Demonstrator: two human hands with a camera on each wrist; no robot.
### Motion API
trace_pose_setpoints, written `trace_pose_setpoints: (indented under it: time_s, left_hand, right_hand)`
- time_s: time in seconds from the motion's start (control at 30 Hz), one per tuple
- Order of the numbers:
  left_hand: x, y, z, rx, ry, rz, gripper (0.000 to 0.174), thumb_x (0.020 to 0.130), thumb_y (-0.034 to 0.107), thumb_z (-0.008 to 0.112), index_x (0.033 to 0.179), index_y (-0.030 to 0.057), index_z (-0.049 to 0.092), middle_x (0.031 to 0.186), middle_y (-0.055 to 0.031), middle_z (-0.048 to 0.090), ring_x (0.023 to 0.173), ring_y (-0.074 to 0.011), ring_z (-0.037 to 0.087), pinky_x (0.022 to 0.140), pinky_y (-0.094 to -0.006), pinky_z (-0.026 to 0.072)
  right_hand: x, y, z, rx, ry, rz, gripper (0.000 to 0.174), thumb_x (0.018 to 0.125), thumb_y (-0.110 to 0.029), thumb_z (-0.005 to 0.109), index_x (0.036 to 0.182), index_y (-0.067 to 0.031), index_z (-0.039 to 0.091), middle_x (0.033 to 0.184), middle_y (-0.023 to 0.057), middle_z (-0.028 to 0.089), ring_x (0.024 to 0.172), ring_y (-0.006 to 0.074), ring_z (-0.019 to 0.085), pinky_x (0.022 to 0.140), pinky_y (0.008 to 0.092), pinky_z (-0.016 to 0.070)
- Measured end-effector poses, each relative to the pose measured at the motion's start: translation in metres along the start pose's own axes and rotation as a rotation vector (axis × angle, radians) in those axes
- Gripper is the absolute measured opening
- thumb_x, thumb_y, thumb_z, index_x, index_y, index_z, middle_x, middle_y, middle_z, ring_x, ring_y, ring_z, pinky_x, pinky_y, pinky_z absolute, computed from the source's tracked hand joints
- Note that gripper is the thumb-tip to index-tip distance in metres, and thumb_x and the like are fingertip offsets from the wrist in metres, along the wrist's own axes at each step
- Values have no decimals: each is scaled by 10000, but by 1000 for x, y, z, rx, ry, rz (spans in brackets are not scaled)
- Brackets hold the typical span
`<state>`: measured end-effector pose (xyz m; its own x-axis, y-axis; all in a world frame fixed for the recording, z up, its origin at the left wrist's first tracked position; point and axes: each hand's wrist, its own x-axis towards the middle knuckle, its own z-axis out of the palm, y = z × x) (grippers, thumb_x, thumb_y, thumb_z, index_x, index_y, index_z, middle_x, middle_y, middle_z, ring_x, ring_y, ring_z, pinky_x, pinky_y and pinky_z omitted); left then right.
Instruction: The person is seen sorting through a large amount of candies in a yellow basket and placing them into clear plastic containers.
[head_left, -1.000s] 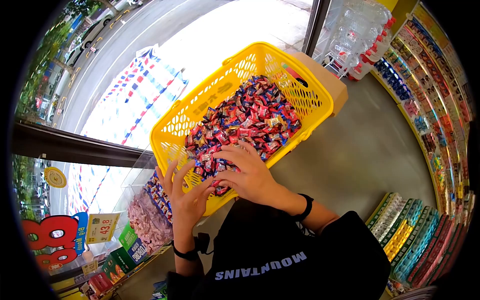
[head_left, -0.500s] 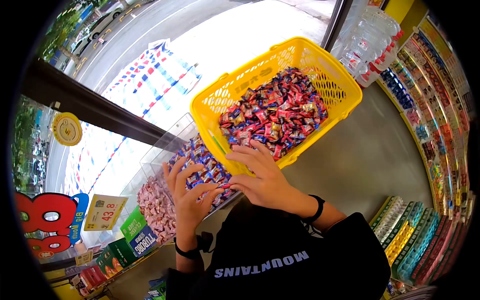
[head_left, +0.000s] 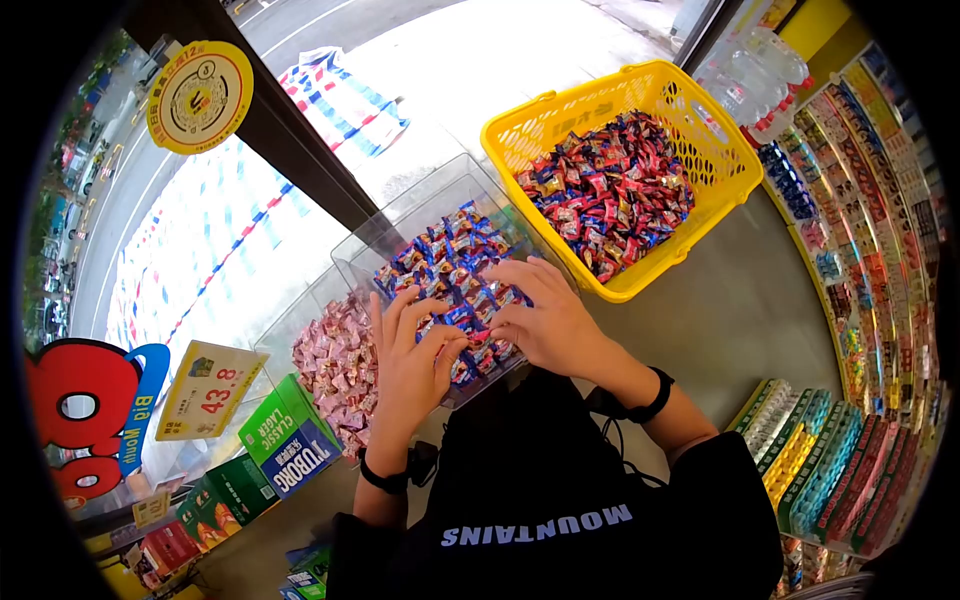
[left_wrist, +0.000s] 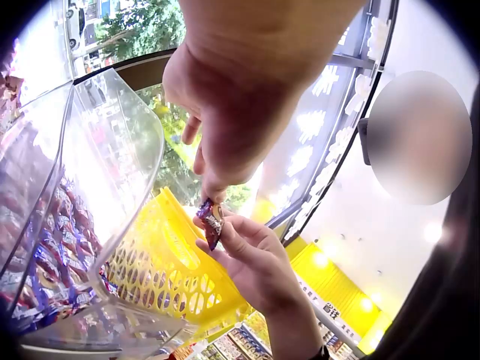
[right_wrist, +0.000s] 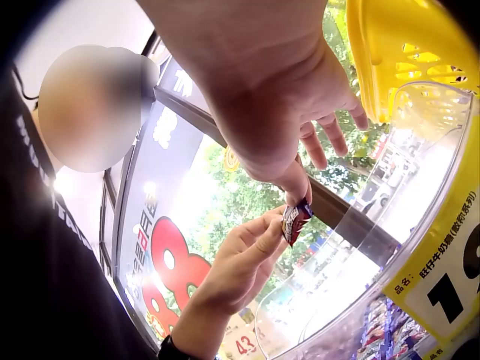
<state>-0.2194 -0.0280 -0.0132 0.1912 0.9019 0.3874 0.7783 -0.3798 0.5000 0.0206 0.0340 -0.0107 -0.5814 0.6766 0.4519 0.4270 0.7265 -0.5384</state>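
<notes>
Both hands meet over a clear bin of blue-and-red wrapped candies. A single wrapped candy, dark red and purple, is held between them. My left hand pinches one end with thumb and fingertip; its other fingers are spread. My right hand pinches the opposite end, as the left wrist view shows. In the right wrist view the same candy hangs tilted at the fingertips. To the right, a yellow basket holds a heap of red and blue wrapped candies.
Pink-wrapped candies fill the neighbouring compartment at left. Beyond are a price card, a green-and-blue Tuborg box and a window frame. Shelves curve along the right, with large water bottles behind the basket.
The hands have gone from over the yellow basket to over the clear candy bin. The head view has turned, so the basket sits farther right. The thumbs and fingertips stay together.
</notes>
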Motion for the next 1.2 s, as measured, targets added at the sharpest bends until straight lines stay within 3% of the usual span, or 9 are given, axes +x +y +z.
trace_pose_setpoints:
  time_s: [0.17, 0.37, 0.6, 0.8, 0.9, 1.2]
  left_hand:
    - [-7, -10, 2, 72, 46, 21, 78, 925, 147, 796, 983, 125, 749, 1301, -66, 650, 1462, -379, 480, 1293, -699, 201]
    - [-11, -17, 7, 75, 60, 14, 71, 960, 140, 769, 1009, 105, 732, 1325, -92, 645, 1479, -390, 458, 1296, -695, 194]
    - [-11, -27, 11, 32, 87, -17, 56, 987, 132, 736, 1004, 80, 727, 1369, -106, 645, 1483, -400, 454, 1304, -690, 170]
    - [-13, -40, 21, 108, 71, -80, 212, 966, 239, 770, 1122, 108, 713, 1425, -124, 612, 1506, -421, 418, 1295, -700, 152]
    - [-9, -31, 20, 185, 50, -96, 302, 943, 302, 793, 1172, 126, 706, 1475, -149, 578, 1529, -427, 387, 1289, -709, 149]
    - [-13, -37, 21, 246, 1, -59, 356, 942, 374, 787, 1198, 135, 721, 1507, -170, 561, 1541, -432, 379, 1280, -731, 141]
  right_hand:
    - [1, 0, 13, -80, -6, -8, 237, 813, -182, 901, 994, -135, 755, 1504, 122, 602, 1436, 377, 547, 1216, 593, 392]
    - [12, -12, 29, -304, -52, -165, 376, 780, -226, 906, 1104, -178, 722, 1534, 120, 570, 1502, 364, 475, 1252, 638, 311]
    - [26, -12, 33, -382, 4, -257, 312, 789, -189, 855, 1077, -179, 734, 1510, 99, 582, 1489, 350, 486, 1260, 643, 309]
    - [45, 7, 45, -380, -38, -234, 277, 783, -195, 842, 1046, -180, 756, 1501, 104, 590, 1462, 348, 507, 1238, 659, 325]
    - [66, 26, 53, -501, -95, -190, 275, 771, -200, 839, 1035, -183, 767, 1472, 118, 607, 1446, 358, 516, 1226, 655, 340]
    - [88, 79, 104, -781, -312, -100, 111, 788, -219, 799, 873, -153, 827, 1347, 143, 661, 1360, 363, 572, 1185, 676, 355]
